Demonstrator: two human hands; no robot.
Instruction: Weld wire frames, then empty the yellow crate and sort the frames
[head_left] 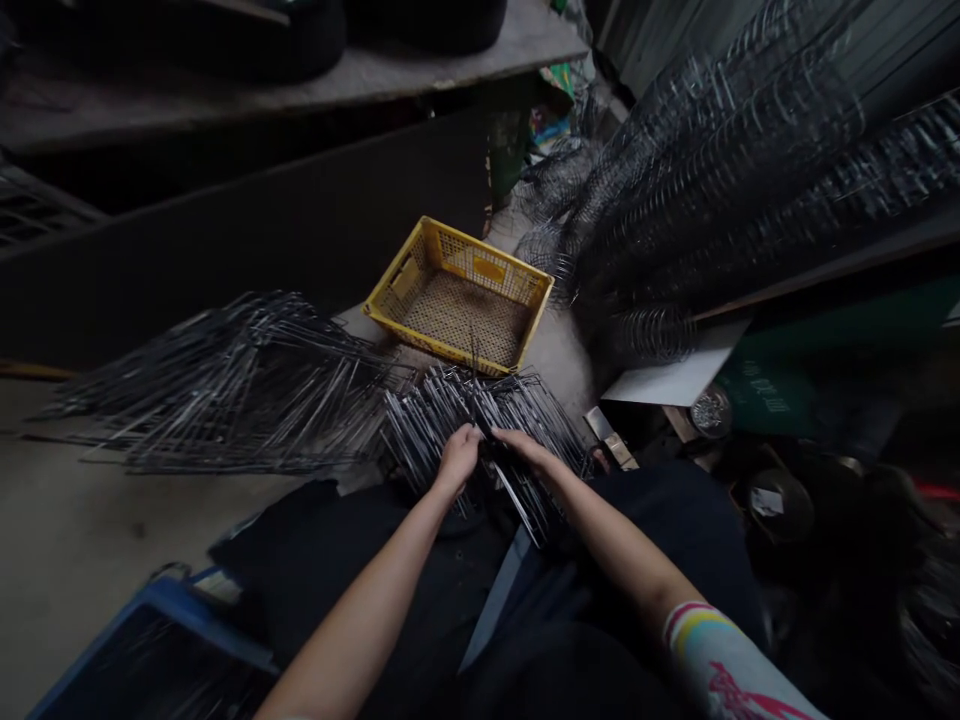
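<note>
My left hand [459, 458] is closed on thin metal wire frames [517, 500], its fingers curled and its thumb on top. My right hand [529, 450] grips the same wires from the right, fingers fairly straight and pressed together; its thumb is hidden. The two hands nearly meet. Some held wires rise past the fingertips, others slant down towards my lap. Below and around the hands lies a dense stack of similar wire frames [420, 420]. A larger heap of wire frames [247, 390] spreads over the floor to the left.
A yellow plastic crate [386, 318] stands just beyond the stack. Tall wire-mesh rolls [720, 170] lean at the right. Near my right knee are a wooden block [621, 450] and a round container [710, 412]. A bench [390, 80] crosses the back; a blue container [172, 600] sits lower left.
</note>
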